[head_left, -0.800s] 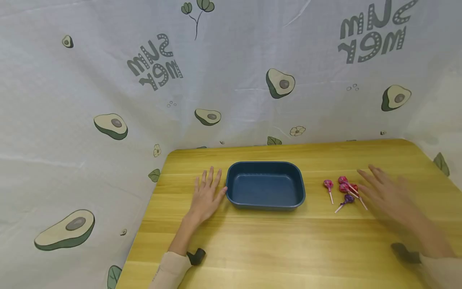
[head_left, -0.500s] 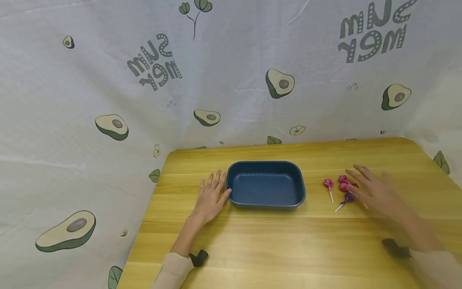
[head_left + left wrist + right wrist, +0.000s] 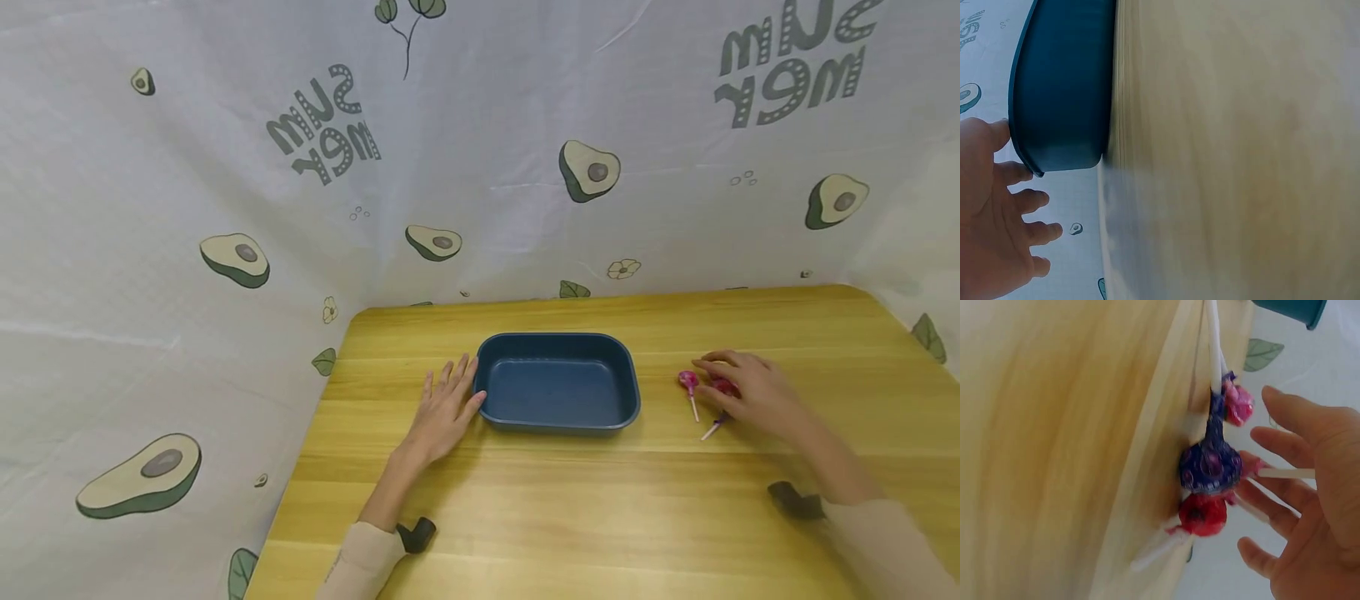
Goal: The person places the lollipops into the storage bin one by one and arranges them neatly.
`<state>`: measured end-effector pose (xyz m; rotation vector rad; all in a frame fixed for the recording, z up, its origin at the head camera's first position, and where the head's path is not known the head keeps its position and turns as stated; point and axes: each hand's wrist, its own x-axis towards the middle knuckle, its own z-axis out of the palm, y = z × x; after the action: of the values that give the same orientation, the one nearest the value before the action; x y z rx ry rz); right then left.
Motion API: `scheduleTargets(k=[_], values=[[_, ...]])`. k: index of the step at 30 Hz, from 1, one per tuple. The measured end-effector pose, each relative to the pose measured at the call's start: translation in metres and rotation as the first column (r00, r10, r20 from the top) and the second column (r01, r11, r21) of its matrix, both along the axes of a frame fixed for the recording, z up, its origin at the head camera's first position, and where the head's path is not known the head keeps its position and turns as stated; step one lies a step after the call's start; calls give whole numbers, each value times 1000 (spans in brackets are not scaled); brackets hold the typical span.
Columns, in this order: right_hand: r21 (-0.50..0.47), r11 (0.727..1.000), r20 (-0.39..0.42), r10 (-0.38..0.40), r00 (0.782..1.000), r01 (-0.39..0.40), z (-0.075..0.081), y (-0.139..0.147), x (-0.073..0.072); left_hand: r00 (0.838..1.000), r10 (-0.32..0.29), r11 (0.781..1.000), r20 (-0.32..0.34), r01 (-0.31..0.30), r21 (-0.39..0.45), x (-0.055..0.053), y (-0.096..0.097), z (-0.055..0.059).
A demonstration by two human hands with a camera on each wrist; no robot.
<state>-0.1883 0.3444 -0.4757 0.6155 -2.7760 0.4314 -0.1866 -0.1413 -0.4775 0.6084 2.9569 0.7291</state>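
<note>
A dark blue rectangular tray (image 3: pixel 555 393) sits mid-table, with nothing in it. My left hand (image 3: pixel 441 417) is at its left end, fingers extended; in the left wrist view the thumb and index finger touch the tray's rim (image 3: pixel 1015 94). Over a group of wrapped lollipops, my right hand (image 3: pixel 757 398) reaches with loosely bent, spread fingers. A pink lollipop (image 3: pixel 687 380) lies just left of those fingers. The right wrist view shows a purple lollipop (image 3: pixel 1211 465) and a red lollipop (image 3: pixel 1202 514) close by the palm, none visibly gripped. The head view hides part of the group behind the hand.
The wooden table (image 3: pixel 570 508) has its back edge against a white cloth (image 3: pixel 480 167) printed with avocados. A dark wrist device (image 3: pixel 416 535) sticks out at the left sleeve, and another (image 3: pixel 795 500) at the right one.
My right hand has moved left over the lollipops and now covers most of them, its fingers more bent. My left hand has shifted slightly right, against the tray's edge.
</note>
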Motion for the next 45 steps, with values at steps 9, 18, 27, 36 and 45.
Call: scheduleTargets(k=[9,18,27,36,45], values=[[-24,999,8,-34,999,34,-8,-11,-6,1000,0,1000,18,0,15,-2,-1,-1],[-21,997,24,-75,997,76,-7,-19,-8,1000,-6,1000,14,6,16,-3,-1,0],[-60,995,-12,-81,997,80,-7,-23,-7,1000,-4,1000,26,4,16,-2,-2,0],[-258,965,-82,-60,995,37,9,-38,-14,1000,-9,1000,27,8,25,-3,-2,-2],[-402,908,134,-73,988,122,49,-82,-19,999,-7,1000,31,6,30,-3,-1,-1]])
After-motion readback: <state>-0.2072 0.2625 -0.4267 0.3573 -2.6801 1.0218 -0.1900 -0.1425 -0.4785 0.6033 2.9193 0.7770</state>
